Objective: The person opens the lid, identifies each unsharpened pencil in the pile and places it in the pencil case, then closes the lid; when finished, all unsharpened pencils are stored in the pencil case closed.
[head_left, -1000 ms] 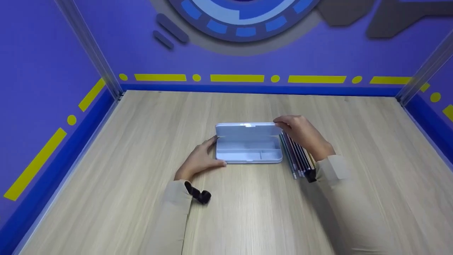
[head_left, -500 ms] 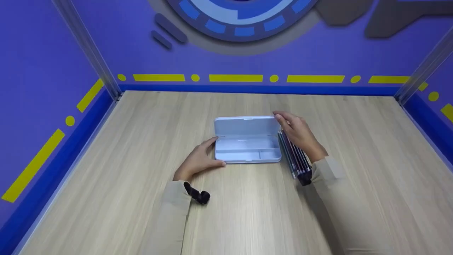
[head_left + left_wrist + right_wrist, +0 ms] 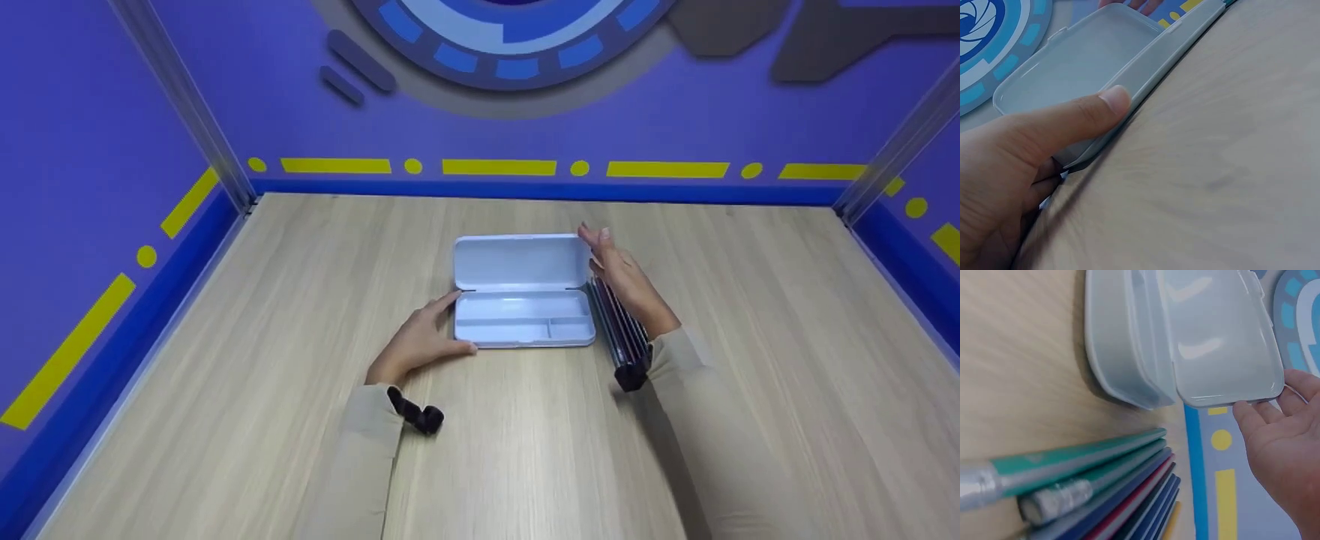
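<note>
A pale blue pencil case (image 3: pixel 517 304) lies on the table, its lid (image 3: pixel 521 262) raised and leaning back. Bare compartments show inside it: a long one at the back, two shorter ones in front. My left hand (image 3: pixel 416 341) holds the case's left end, the thumb (image 3: pixel 1112 104) on the front wall and the fingers behind, partly hidden. At the lid's right edge is my right hand (image 3: pixel 628 283); in the right wrist view its extended fingers (image 3: pixel 1247 422) touch the lid's corner. Several pencils (image 3: pixel 616 322) lie side by side just right of the case, partly under the right wrist.
The light wood table (image 3: pixel 300 300) runs back to a purple wall (image 3: pixel 510 135) with yellow marks. Another panel (image 3: pixel 90 187) closes off the left side. Black wrist cameras (image 3: pixel 424 416) sit at both cuffs.
The lid has swung back from partly raised to wider open. My right hand moved back with it, its fingers straightening. My left hand stayed at the case's left end.
</note>
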Tool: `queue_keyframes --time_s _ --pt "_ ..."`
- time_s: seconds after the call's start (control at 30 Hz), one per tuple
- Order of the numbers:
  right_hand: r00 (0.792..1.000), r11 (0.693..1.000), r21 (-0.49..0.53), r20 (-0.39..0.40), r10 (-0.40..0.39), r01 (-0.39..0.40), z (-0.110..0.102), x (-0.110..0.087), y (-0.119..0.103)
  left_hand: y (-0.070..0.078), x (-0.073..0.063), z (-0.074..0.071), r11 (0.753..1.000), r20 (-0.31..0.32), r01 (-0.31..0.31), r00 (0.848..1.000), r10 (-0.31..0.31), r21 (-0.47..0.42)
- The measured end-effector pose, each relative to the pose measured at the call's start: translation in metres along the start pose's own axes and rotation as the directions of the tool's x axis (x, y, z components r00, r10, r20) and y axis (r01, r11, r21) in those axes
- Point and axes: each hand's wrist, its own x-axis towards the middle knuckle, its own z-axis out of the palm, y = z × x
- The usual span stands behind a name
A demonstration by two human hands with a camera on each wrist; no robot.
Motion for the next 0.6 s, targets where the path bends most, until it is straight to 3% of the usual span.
queue_keyframes --time_s 0.27,0.47,0.6 --pt "1.0 0.999 0.029 0.004 0.028 -0.028 0.003 0.021 0.018 0.0 0.0 0.0 1.0 0.001 0.003 1.0 -0.003 0.004" --pt "0.994 0.991 -0.071 -0.013 0.109 -0.11 0.003 0.031 0.025 0.0 -0.001 -0.001 1.0 0.0 0.0 1.0 0.0 0.001" --pt "0.983 0.97 -0.159 -0.024 0.182 -0.184 -0.001 0.035 0.03 0.001 -0.001 0.001 1.0 0.005 -0.005 1.0 0.005 0.012"
